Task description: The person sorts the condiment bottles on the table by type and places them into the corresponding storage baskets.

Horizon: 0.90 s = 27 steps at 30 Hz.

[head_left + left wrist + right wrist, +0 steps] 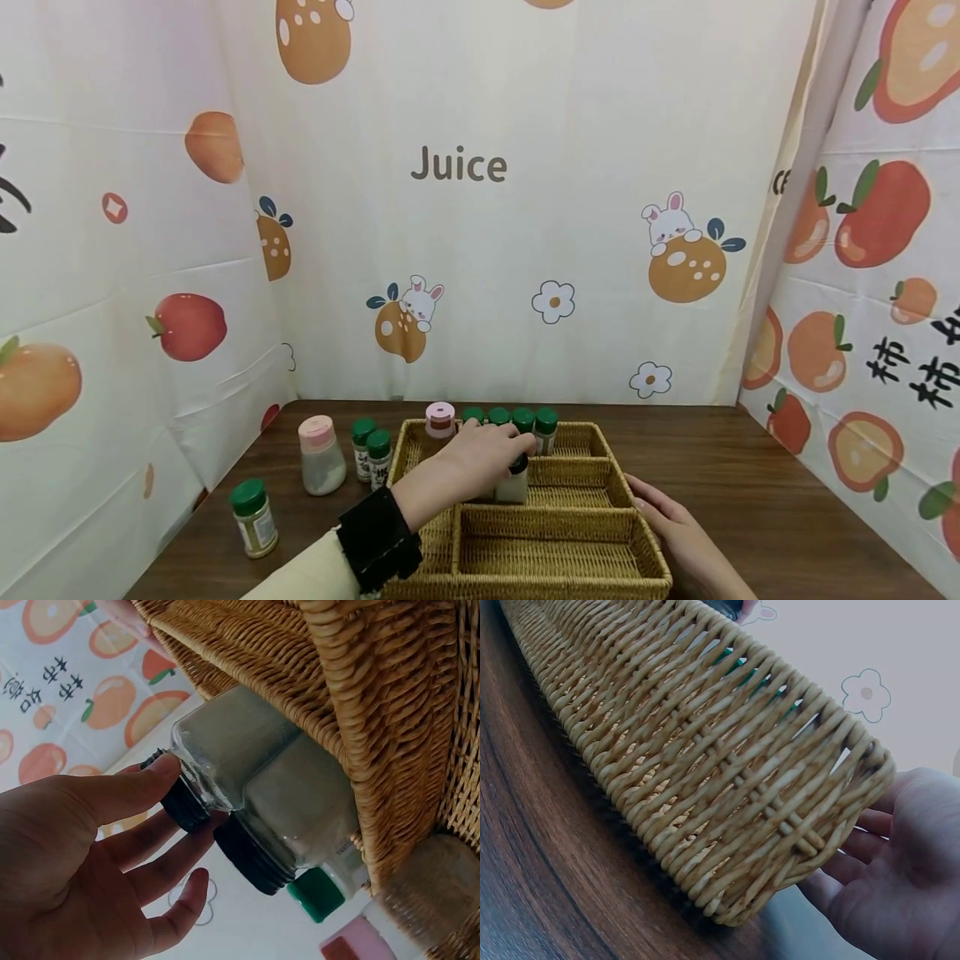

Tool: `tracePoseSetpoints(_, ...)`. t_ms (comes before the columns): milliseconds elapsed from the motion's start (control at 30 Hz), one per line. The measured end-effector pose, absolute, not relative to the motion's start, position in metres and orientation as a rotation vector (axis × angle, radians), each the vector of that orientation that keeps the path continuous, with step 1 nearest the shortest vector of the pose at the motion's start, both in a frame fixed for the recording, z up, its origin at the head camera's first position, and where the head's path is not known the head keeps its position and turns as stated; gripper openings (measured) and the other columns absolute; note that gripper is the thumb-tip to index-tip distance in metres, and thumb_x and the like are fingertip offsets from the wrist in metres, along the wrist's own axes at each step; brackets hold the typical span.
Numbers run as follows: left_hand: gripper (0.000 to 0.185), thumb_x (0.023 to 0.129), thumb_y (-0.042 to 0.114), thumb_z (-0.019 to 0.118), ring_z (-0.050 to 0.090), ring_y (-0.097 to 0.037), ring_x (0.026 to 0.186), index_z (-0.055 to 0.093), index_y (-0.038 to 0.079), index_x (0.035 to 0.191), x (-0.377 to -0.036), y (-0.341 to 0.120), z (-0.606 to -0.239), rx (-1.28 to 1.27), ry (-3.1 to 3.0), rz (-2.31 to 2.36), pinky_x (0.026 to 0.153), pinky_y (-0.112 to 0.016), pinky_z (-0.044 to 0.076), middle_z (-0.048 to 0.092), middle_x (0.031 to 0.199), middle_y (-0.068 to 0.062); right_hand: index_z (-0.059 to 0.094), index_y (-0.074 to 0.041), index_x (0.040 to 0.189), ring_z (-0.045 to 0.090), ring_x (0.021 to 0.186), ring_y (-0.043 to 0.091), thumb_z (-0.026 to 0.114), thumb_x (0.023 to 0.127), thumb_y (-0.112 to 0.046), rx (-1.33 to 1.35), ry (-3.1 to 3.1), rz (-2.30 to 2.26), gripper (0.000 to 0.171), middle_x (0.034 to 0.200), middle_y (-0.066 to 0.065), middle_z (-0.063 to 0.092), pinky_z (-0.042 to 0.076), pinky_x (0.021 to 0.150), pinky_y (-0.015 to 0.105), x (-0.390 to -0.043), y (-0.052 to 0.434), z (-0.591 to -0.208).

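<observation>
A compartmented wicker basket [555, 575] stands on the wooden table [750, 500]. My left hand [510, 454] reaches into its middle section and grips a clear jar [513, 487] of whitish powder by its black cap. In the left wrist view the thumb and fingers [135, 791] pinch that cap [184, 806]. The held jar [225, 746] lies against a second black-capped jar [300, 810] by the basket wall [390, 690]. My right hand [652, 500] lies flat against the basket's right side, its fingers [870, 847] straight by the woven wall [705, 750].
Green-capped jars [522, 419] and a pink-capped jar [440, 419] stand along the basket's back row. Left of the basket stand a pink-capped jar [322, 454], two green-capped jars [372, 450] and, nearer, another green-capped jar [253, 517]. Fruit-print cloth walls close in three sides.
</observation>
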<state>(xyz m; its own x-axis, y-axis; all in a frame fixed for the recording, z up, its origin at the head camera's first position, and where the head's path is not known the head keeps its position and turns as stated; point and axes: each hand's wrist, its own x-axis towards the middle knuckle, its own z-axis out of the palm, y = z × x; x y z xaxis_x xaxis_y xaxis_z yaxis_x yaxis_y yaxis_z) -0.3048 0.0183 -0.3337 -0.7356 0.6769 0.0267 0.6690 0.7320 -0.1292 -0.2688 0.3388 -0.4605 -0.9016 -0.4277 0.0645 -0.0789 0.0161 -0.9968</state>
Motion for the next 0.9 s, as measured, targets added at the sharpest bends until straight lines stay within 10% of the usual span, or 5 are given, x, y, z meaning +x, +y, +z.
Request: tracePoseSetpoints(900,0.043,0.096,0.039,0.065,0.049,-0.013,0.138,0.056,0.033,0.138,-0.274,-0.021,-0.324,-1.122,-2.777,0.257,0.117,-0.039,0.037,0.053,0.146,0.011,0.012,-0.008,0.16,0.063,0.113,0.003,0.032,0.111,-0.027,-0.385,2.081,-1.91,0.057,0.128,-0.03,0.05,0.056,0.091,0.035,-0.269,0.345,-0.462)
